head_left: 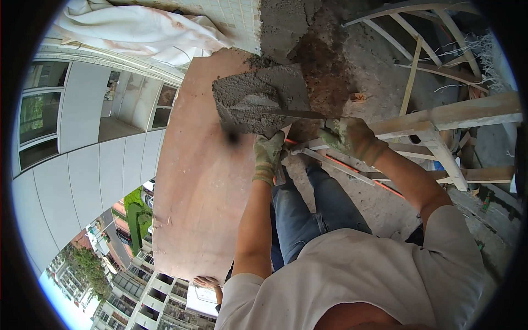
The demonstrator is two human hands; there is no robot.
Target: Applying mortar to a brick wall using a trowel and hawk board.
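Observation:
My left hand, in a dirty light-green work glove, is closed at the near edge of a square plasterer's hawk. Its fingers partly hide how it grips. Grey wet mortar covers much of the hawk, heaped in a ridge near the middle. My right hand, gloved alike, is wrapped round the handle of a trowel. The trowel's thin blade points left and reaches over the hawk, its tip at the mortar. Beyond the hawk stands a wall corner coated with grey mortar.
A broad reddish-brown board lies left of my arms. White cloth hangs at the upper left. Wooden framing stands close on the right, with a curved wooden frame behind. Another person's hand rests at the board's lower edge.

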